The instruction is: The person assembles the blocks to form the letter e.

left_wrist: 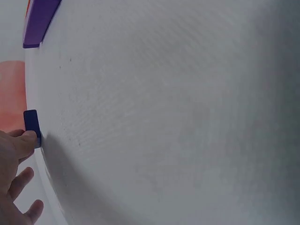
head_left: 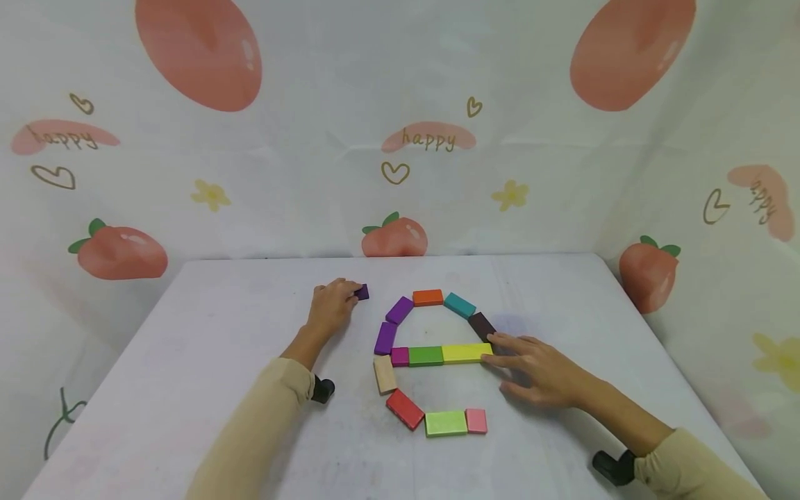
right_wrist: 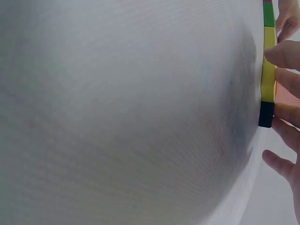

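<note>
In the head view, coloured blocks lie in a lowercase "e" shape on the white table. My left hand (head_left: 332, 305) is left of the shape and pinches a small dark purple block (head_left: 362, 292). In the left wrist view that block (left_wrist: 32, 127) looks dark blue between thumb and finger. My right hand (head_left: 542, 371) is spread at the shape's right side. Its fingertips meet the right end of the yellow block (head_left: 465, 353) and the lower end of the dark brown block (head_left: 481, 326). The right wrist view shows its fingers (right_wrist: 287, 115) along the yellow block (right_wrist: 268, 70).
Purple blocks (head_left: 386, 338), an orange block (head_left: 428, 298) and a teal block (head_left: 460, 305) form the upper curve. A magenta block (head_left: 400, 357) and green block (head_left: 426, 356) continue the crossbar. Below are wood-coloured (head_left: 385, 375), red (head_left: 405, 409), light green (head_left: 446, 424) and pink (head_left: 476, 421) blocks.
</note>
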{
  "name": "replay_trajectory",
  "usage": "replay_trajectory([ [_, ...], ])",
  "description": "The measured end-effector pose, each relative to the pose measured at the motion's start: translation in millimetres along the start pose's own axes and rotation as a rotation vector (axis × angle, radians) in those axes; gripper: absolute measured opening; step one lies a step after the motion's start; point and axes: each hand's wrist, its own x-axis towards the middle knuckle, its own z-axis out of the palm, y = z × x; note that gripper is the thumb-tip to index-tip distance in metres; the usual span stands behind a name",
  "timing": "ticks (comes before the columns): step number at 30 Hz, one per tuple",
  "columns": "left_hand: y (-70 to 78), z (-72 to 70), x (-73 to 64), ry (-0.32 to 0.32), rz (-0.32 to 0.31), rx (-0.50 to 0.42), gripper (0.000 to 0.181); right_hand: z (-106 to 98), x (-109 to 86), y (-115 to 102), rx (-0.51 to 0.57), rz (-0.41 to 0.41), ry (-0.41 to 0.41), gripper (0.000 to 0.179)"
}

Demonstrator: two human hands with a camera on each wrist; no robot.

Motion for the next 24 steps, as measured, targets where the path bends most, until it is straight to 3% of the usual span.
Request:
replay_trajectory([
  [4,-2.5,0.5,-2.3,0.052,0.010,-0.026,0.025,0.2,0.3,0.0,0.000,0.001,-0.005,0.047],
  [11,4.7,-1.5,-10.6,0.090,0.028,-0.188,0.026,0.1,-0.1,1.0,0.004,-0.005,-0.006,0.048],
  [18,34.8,-5.5,-22.4,0.102,0.121,-0.272,0.027,-0.3,0.1,0.9,0.005,0.012,-0.018,0.047],
  [24,71.6,-5.6,-33.9,0.095,0.222,-0.303,0.030,-1.3,0.0,-0.4,0.004,0.017,-0.014,0.048],
])
